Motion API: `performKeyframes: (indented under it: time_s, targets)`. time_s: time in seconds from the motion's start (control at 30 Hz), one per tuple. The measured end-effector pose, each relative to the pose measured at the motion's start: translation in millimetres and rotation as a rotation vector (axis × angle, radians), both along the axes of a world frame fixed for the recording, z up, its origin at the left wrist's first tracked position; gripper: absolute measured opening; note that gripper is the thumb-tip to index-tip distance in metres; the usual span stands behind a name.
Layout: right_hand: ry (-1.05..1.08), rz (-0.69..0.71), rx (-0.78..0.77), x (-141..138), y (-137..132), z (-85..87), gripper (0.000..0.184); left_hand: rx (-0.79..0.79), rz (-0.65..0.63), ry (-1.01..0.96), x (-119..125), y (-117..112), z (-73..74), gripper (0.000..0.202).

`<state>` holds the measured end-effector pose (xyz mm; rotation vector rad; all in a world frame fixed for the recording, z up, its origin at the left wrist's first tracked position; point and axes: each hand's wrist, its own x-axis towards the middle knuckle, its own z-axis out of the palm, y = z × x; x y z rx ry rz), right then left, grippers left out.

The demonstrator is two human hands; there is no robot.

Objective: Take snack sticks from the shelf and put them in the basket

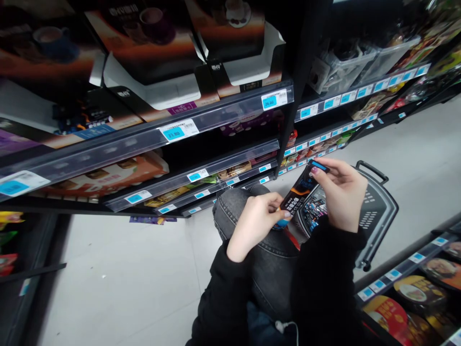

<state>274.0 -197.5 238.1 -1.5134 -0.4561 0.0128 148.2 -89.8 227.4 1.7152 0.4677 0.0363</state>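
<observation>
A slim black stick packet (299, 192) with orange and blue print is stretched at a slant between my two hands, above my bent knees. My left hand (256, 216) pinches its lower end between thumb and fingers. The upper end, with a blue band, is gripped by my right hand (341, 187), thumb on top. Beneath and beyond the hands stands a dark grey shopping basket (383, 218) with a handle. Small, colourful, shiny things (314, 211) lie within it, partly covered by my right arm and too small to name.
Open display boxes (154, 89) printed with mugs fill the shelf at the upper left, behind a clear price rail (223, 115). Plastic tubs (349, 65) sit on the shelving at upper right. Round food packs (419, 290) line the lower-right shelf. Pale floor (133, 274) lies left of my knees.
</observation>
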Motion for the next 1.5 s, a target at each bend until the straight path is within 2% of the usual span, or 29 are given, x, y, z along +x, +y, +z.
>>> performKeyframes:
  time_s: [0.1,0.2,0.33,0.43,0.5,0.63,0.7,0.77,0.83,0.97,1.07,1.17,1.27,1.33,1.4,1.5]
  targets:
    - [-0.009,-0.008,-0.007,-2.0,0.6,0.4,0.02,0.037,-0.017,0.008,0.4,-1.2,0.3,0.004]
    - [-0.031,-0.079,0.014,-5.4,1.8,3.0,0.02,0.1,-0.036,0.006,1.1,-1.5,0.2,0.003]
    - [-0.05,-0.16,0.075,-5.4,2.8,4.9,0.019,0.15,-0.103,0.006,1.6,0.6,0.9,0.015]
    - [-0.025,-0.151,0.136,-1.4,1.8,1.8,0.02,0.169,-0.147,0.014,0.9,3.2,1.9,0.026]
    - [0.06,-0.05,0.169,0.7,0.5,-1.3,0.028,0.19,-0.119,-0.008,0.5,3.9,2.3,0.031]
    - [0.302,0.375,0.077,-1.4,-0.4,-3.5,0.03,0.209,0.043,-0.084,1.6,1.2,2.1,0.032]
    - [0.352,0.483,0.0,-4.6,0.7,-2.0,0.026,0.22,0.121,-0.105,3.1,-0.5,1.4,0.031]
    - [0.353,0.519,-0.052,-7.4,2.5,-0.2,0.025,0.228,0.169,-0.117,4.6,-1.5,-0.2,0.031]
    - [0.338,0.517,-0.068,-8.9,4.5,0.5,0.025,0.2,0.182,-0.13,5.5,-1.6,-2.2,0.03]
    - [0.326,0.454,-0.03,-9.5,9.0,-1.7,0.02,-0.022,0.096,-0.151,3.8,0.8,-5.0,0.021]
    - [0.336,0.486,0.027,-10.8,13.8,-2.8,0.018,-0.107,0.059,-0.138,0.7,3.9,-3.4,0.023]
    - [0.4,0.439,0.135,-12.8,20.0,-1.8,0.02,-0.041,0.023,-0.098,-1.0,5.8,0.9,0.02]
    - [0.458,0.239,0.287,-9.4,21.0,-1.5,0.019,0.089,-0.082,-0.035,-0.2,4.7,4.9,0.023]
    - [0.42,0.146,0.32,-1.8,13.6,-1.9,0.018,0.152,-0.148,-0.007,0.7,3.0,7.1,0.028]
    - [0.319,0.136,0.25,8.7,-2.3,-0.7,0.017,0.196,-0.197,0.009,1.1,1.8,9.0,0.031]
    - [0.152,0.206,0.012,22.7,-39.2,6.8,0.015,0.26,-0.234,0.014,1.8,0.6,9.4,0.032]
